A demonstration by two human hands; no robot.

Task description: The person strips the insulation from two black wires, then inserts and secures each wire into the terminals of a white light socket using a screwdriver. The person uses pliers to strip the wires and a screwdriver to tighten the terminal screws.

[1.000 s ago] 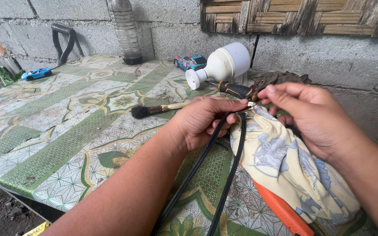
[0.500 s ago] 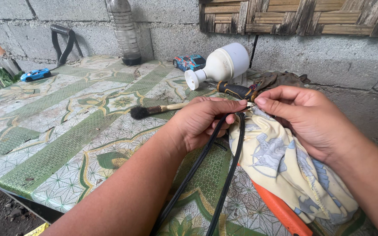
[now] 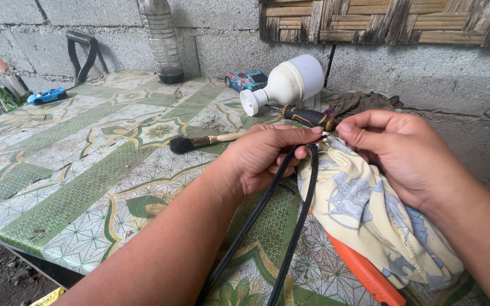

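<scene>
Black cable (image 3: 290, 204) is pinched in the left hand (image 3: 267, 156), its fingers pressed together on the two strands near their top ends. The strands hang down from that grip and run off toward the near edge of the bench (image 3: 75, 187). The right hand (image 3: 404, 153) is held just beside the left one, with its fingertips pinched together on something very small at the cable's end — what it is cannot be made out. A yellow patterned cloth (image 3: 370, 221) is draped under the right hand, over an orange thing (image 3: 364, 272).

A few things could go wrong from here. The cable could be tugged out of the left grip, because most of its weight hangs below the fingers. The small end could be lost from the right fingertips, since so little of it is held. The cloth could be dragged along and get in the way.

Just beyond both grips lie a screwdriver (image 3: 307, 116), a small brush (image 3: 205, 141) and a white lamp bulb (image 3: 284, 85) — the bulb could be knocked and rolled if a hand is jerked forward.
</scene>
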